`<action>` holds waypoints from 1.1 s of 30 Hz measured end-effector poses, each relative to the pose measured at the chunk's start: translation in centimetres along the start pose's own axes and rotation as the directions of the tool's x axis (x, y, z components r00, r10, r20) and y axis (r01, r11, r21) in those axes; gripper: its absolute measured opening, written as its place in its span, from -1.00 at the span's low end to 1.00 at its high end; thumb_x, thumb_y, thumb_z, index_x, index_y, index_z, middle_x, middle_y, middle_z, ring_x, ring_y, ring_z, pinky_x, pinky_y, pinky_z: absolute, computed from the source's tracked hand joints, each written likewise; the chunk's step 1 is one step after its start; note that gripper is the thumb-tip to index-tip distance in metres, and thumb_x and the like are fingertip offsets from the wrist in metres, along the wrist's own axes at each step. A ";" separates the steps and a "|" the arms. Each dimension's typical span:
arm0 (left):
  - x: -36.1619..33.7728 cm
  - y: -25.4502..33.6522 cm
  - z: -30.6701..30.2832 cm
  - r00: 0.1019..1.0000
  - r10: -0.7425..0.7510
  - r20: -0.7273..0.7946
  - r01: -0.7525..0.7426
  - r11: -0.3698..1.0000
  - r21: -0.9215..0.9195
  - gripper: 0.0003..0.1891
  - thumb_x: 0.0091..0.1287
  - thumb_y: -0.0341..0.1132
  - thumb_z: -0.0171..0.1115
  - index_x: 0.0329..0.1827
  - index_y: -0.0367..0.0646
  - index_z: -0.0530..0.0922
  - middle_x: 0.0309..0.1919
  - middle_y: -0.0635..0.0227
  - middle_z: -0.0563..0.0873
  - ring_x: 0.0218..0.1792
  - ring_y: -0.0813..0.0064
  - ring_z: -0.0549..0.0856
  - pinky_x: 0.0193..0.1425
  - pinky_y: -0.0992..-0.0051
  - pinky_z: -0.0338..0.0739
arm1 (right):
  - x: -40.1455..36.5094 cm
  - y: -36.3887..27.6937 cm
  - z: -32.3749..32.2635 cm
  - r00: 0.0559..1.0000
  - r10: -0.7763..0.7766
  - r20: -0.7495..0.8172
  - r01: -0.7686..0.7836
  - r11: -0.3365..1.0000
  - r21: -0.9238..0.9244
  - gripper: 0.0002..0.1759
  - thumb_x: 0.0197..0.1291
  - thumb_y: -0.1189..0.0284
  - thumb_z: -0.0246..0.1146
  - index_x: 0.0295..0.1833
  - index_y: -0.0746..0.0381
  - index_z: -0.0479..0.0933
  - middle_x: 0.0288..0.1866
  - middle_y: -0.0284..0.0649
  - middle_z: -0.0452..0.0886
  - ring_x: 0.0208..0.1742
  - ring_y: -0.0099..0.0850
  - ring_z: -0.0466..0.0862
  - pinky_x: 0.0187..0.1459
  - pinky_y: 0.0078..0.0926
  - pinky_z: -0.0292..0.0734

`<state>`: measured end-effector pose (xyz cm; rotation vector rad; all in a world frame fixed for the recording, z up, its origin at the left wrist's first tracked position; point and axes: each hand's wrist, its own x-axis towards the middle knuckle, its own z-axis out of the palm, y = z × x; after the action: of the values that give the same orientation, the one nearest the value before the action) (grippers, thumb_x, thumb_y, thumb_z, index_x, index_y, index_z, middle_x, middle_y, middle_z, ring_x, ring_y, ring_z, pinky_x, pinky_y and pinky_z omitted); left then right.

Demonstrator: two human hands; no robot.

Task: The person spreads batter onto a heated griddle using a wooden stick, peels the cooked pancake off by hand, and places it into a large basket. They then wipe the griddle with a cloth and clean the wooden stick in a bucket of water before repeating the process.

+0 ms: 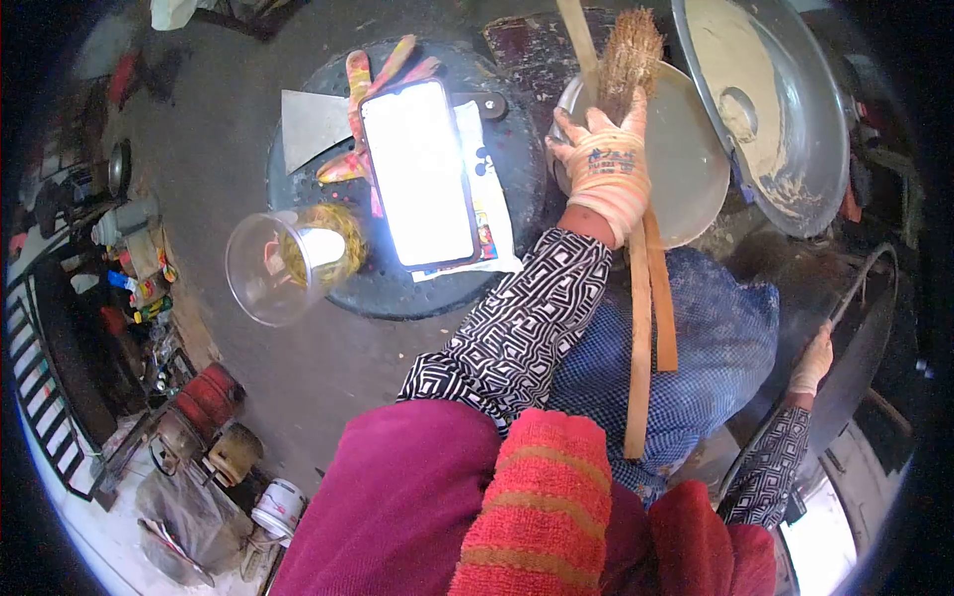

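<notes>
My left hand (608, 164) grips the brush (633, 52) over the basin (696, 149), bristles pointing away from me, while my right hand (813, 364), right of the basin, clasps the pan (857, 348).

Left arm (517, 318) outstretched, gloved fingers (599, 120) bent

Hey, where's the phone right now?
In the head view, the phone lies left of centre on the round dark table, between the clear plastic cup and the left hand.
</notes>
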<state>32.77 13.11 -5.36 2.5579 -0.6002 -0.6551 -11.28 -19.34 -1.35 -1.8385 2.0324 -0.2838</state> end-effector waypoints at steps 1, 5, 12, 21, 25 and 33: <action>0.0 -0.1 0.2 1.000 0.004 -0.023 -0.004 1.000 -0.003 -0.13 0.21 -0.25 0.33 0.58 0.37 0.08 0.31 -0.22 0.34 0.40 -0.46 0.18 0.33 -0.40 0.18 | 0.7 1.0 0.5 0.993 -0.089 -0.077 0.076 0.985 -0.155 -0.24 0.36 -0.21 -0.03 -0.08 0.35 0.63 -0.33 -0.17 0.67 -0.33 -0.29 0.61 -0.22 -0.37 0.49; 0.2 0.0 0.0 0.999 -0.029 0.021 0.028 0.999 0.019 -0.12 0.23 -0.23 0.31 0.59 0.39 0.04 0.33 -0.23 0.32 0.44 -0.41 0.16 0.38 -0.32 0.17 | -6.5 -1.6 0.7 0.979 -0.185 -0.086 0.147 0.931 -0.336 -0.18 0.42 -0.18 -0.14 0.05 0.44 0.58 -0.07 0.14 0.68 -0.01 0.04 0.63 0.06 -0.17 0.45; -0.1 -0.7 0.3 1.000 0.008 -0.009 -0.007 0.998 0.055 -0.12 0.22 -0.22 0.31 0.59 0.37 0.05 0.33 -0.23 0.31 0.40 -0.45 0.20 0.36 -0.31 0.19 | -16.9 10.4 -2.9 0.901 -0.434 -0.004 0.392 0.817 -0.424 -0.49 0.53 0.15 -0.11 0.25 0.34 0.46 -0.01 0.20 0.60 0.01 0.17 0.58 -0.02 -0.05 0.47; 0.1 -0.8 0.8 0.999 0.019 -0.047 -0.020 0.999 -0.029 -0.22 0.26 -0.20 0.25 0.56 0.38 0.13 0.31 -0.22 0.34 0.37 -0.53 0.18 0.31 -0.47 0.14 | -25.2 30.2 -15.3 0.945 0.327 -0.001 -0.135 0.389 -0.911 -0.53 0.42 0.21 0.09 0.22 0.35 0.48 0.00 0.16 0.65 -0.02 0.07 0.65 -0.01 -0.09 0.54; 0.1 -0.6 1.0 0.997 0.028 -0.065 -0.030 0.999 -0.027 -0.26 0.29 -0.20 0.21 0.55 0.38 0.15 0.27 -0.19 0.38 0.37 -0.52 0.19 0.31 -0.46 0.13 | -25.2 19.5 -10.7 0.960 0.235 0.153 0.019 0.489 -0.872 -0.55 0.42 0.17 0.06 0.11 0.35 0.52 -0.06 0.21 0.65 -0.09 0.09 0.65 -0.06 -0.07 0.51; -0.2 -0.3 1.0 0.994 0.038 -0.102 -0.043 0.998 -0.048 -0.36 0.40 -0.29 0.03 0.55 0.41 0.17 0.27 -0.17 0.41 0.38 -0.47 0.21 0.30 -0.45 0.15 | -26.0 -10.1 -0.4 0.900 -0.358 0.248 0.239 0.883 0.404 -0.50 0.51 0.20 0.00 0.37 0.30 0.39 0.33 -0.10 0.49 0.30 -0.29 0.48 0.40 -0.29 0.24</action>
<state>32.15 13.12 -6.23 2.5077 -0.5927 -0.5171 -0.50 5.04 6.76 -1.8178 1.3662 -0.3939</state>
